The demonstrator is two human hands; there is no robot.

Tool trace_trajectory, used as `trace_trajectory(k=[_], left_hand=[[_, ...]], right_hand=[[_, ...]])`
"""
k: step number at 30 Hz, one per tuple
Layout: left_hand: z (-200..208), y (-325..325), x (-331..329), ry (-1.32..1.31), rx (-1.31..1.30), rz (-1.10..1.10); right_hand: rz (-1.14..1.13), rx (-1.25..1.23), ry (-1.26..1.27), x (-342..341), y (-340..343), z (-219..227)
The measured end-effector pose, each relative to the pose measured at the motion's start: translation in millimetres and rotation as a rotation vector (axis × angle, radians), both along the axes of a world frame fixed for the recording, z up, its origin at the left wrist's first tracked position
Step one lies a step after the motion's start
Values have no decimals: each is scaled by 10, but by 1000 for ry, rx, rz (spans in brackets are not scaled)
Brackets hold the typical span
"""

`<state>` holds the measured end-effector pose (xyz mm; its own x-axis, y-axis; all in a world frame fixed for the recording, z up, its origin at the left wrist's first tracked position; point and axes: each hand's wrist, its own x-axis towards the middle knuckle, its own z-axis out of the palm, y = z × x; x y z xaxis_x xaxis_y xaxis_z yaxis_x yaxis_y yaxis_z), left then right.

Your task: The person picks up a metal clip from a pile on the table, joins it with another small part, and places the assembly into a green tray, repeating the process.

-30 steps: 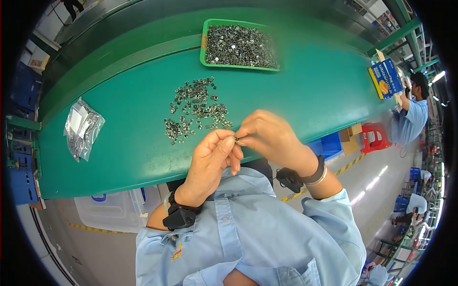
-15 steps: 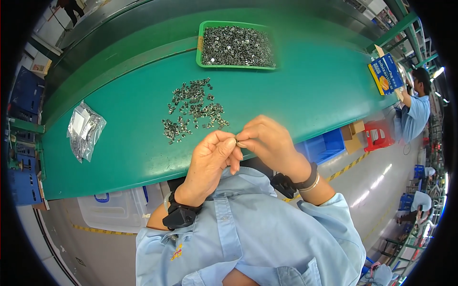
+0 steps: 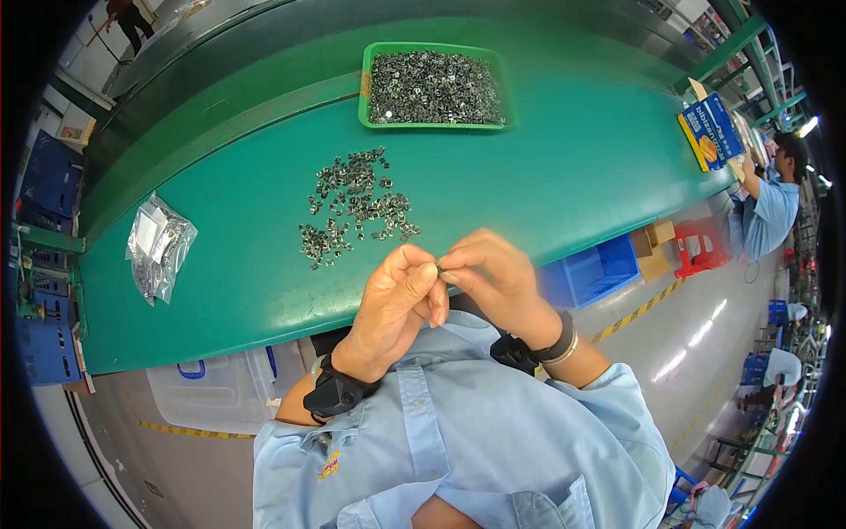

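My left hand [image 3: 394,304] and my right hand [image 3: 493,280] meet at the fingertips, just over the near edge of the green table. Both are closed in a pinch on one small dark metal part [image 3: 439,270]; the fingers cover most of it, so its exact kind does not show. Ahead and a little to the left lies a loose spread of small shiny metal parts [image 3: 357,198] on the tabletop. Farther back stands a green tray [image 3: 364,99] filled with many similar small parts.
A clear plastic bag [image 3: 159,247] with parts and a white label lies at the left. Below the table edge are a blue bin [image 3: 599,269], a red stool [image 3: 699,249] and a lidded clear box [image 3: 211,388]. At far right, a person [image 3: 767,207] works beside a blue-yellow carton [image 3: 710,132].
Both hands sit slightly lower in the picture, still pinching together at the small part. The view has shifted a little; the scattered parts and the tray look unchanged.
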<state>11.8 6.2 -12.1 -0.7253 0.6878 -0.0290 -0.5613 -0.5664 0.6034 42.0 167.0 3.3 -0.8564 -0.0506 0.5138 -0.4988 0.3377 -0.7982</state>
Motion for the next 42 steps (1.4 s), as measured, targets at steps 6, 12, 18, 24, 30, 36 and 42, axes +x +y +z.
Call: trace_trajectory(k=[6, 12, 18, 24, 30, 36, 42], left_hand=[[53, -11, -5, 47, -149, 24], [86, -1, 1, -8, -60, -15], [47, 34, 16, -61, 14, -4], [24, 7, 9, -51, 25, -27], [90, -9, -13, 43, -130, 11], [113, -7, -13, -34, -79, 17], [60, -80, -62, -31, -107, 3]], right_hand=[[-13, 142, 90, -26, 62, -21], [-11, 31, 56, -14, 25, -37], [0, -19, 38, -9, -2, -43], [22, -7, 43, -1, -14, -49], [-11, -32, 28, -3, -29, -101], [-19, -152, -71, -21, -40, -120], [-33, -82, -72, -323, 197, 20]])
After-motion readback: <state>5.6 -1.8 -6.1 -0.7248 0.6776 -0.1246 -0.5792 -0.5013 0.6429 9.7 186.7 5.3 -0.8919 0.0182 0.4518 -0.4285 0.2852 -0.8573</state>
